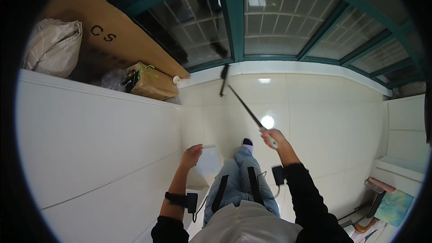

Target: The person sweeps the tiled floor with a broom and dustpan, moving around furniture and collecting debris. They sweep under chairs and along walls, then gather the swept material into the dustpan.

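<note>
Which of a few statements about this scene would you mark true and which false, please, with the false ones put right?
1. The right hand grips a long-handled tool. True.
2. The left hand is on the same tool. False: it is well apart from it, near a pale square object.
3. A black strap is around the left forearm. True.
4. The window frame is bright red. False: it is dark green.
5. The small cardboard box stands on the right of the picture. False: it is on the left.
6. The floor is pale and shiny. True.
</note>
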A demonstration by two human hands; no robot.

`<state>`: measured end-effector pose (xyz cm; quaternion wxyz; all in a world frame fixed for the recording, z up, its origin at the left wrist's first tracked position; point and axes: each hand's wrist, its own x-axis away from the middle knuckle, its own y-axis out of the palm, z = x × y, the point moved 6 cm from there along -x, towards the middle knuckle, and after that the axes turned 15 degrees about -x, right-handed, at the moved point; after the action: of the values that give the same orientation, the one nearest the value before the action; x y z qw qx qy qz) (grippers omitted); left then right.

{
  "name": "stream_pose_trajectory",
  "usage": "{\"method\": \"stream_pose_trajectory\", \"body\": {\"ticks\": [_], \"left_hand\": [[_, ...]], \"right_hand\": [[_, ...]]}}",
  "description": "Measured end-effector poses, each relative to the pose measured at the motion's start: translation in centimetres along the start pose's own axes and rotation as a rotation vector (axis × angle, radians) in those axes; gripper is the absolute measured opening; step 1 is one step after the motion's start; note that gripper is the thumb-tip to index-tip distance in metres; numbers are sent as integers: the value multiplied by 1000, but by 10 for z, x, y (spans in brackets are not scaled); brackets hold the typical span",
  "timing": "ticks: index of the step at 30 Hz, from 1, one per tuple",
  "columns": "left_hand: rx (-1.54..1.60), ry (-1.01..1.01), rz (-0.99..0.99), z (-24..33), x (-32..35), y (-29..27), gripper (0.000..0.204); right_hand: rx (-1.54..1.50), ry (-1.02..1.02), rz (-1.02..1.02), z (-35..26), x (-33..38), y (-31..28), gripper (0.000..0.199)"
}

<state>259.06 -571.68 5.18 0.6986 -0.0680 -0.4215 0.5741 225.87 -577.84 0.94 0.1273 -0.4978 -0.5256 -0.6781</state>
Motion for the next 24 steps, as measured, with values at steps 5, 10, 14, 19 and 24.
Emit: {"method": "stream_pose_trajectory", "body": {"ticks": [5, 10, 14, 19, 24], "left_hand": [[-96, 72, -109, 28, -37, 16, 25], [-81, 217, -185, 67, -79, 17, 26], [-79, 255, -291, 88, -100, 16, 27], [-196, 288, -380, 102, -120, 12, 28], [-248, 255, -437, 100, -134, 9, 28]], "right_hand": [[-237, -92, 117, 6, 86, -41, 23], [146, -133, 294, 34, 147, -22, 33], [226, 10, 131, 46, 141, -9, 35], [354, -45, 11, 25, 8, 3, 13], [-79, -10, 168, -12, -19, -49, 8]]}}
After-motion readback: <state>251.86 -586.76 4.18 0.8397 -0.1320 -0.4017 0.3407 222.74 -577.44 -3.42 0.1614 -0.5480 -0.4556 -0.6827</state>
